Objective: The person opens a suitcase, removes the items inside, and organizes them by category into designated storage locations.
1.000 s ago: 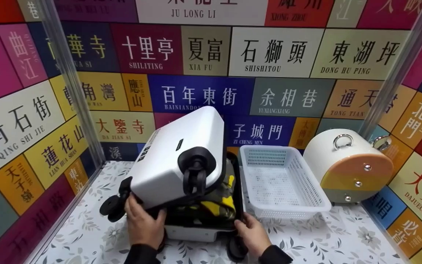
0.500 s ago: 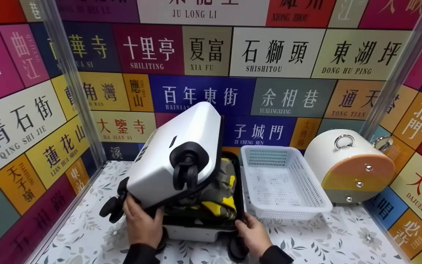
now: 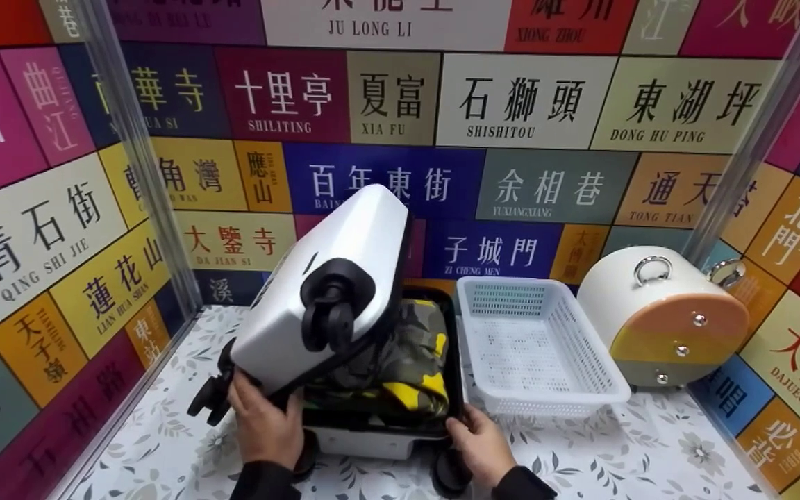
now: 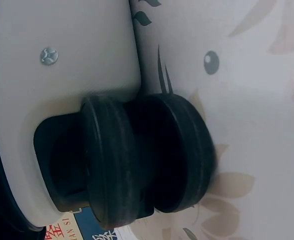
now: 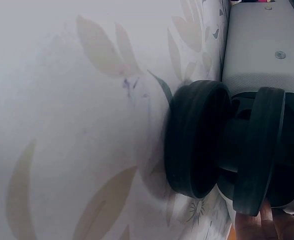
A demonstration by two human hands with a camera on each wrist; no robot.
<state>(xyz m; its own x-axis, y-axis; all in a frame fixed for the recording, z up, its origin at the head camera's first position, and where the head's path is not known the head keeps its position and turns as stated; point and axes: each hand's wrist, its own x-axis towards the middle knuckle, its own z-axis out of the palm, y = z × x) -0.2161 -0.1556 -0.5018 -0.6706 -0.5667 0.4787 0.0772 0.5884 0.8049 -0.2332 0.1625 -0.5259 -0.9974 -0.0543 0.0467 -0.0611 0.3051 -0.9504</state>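
A small white suitcase stands partly open, its lid point(image 3: 355, 229) tilted up toward the left and its bottom shell point(image 3: 365, 444) flat on the table. Folded camouflage cloth point(image 3: 421, 347) with yellow patches lies inside, partly covered by the lid. My left hand point(image 3: 268, 425) grips the lid's near left edge, thumb on the inner side. At the near right corner, my right hand point(image 3: 482, 444) pinches the shell's rim beside a black wheel point(image 3: 450, 472). The left wrist view shows a double wheel point(image 4: 109, 165) but no hand; some right fingers point(image 5: 282, 227) appear below a wheel in the right wrist view.
A white perforated plastic basket point(image 3: 546, 399) stands directly right of the suitcase. Behind it to the right is a rounded cream box point(image 3: 622, 298) with a striped front and metal knobs. Walls with coloured sign panels enclose the leaf-patterned tabletop point(image 3: 650, 451).
The lid has tilted further up and leftward, uncovering more of the camouflage cloth. My left hand has shifted slightly left with it, while the right hand stays at the rim.
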